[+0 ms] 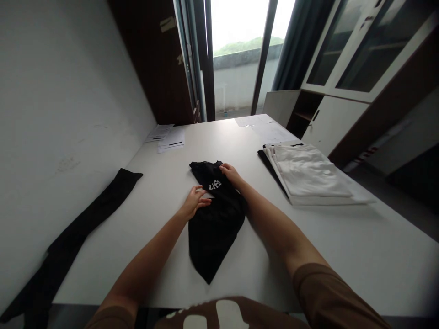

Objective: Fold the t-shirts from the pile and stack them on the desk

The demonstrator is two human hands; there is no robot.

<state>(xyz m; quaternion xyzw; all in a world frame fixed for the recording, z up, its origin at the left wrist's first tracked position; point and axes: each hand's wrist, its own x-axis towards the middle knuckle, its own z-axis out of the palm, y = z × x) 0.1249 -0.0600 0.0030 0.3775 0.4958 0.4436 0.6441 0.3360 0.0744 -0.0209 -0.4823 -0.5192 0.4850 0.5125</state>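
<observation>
A black T-shirt (217, 219) with white lettering lies partly folded on the white table in front of me, its lower end narrowing to a point. My right hand (230, 173) pinches its upper right edge, close to the collar; the thumb and fingers are closed on the cloth. At the shirt's left side is my left hand (196, 203), fingers apart and fingertips touching the fabric beside a small gap where a pale surface shows.
To the right, folded white garments (308, 171) are stacked over black cloth. Another long black garment (99, 205) lies along the left edge by the wall and hangs off the front. Papers (171, 138) rest at the back left, with more sheets (270, 130) at the back right.
</observation>
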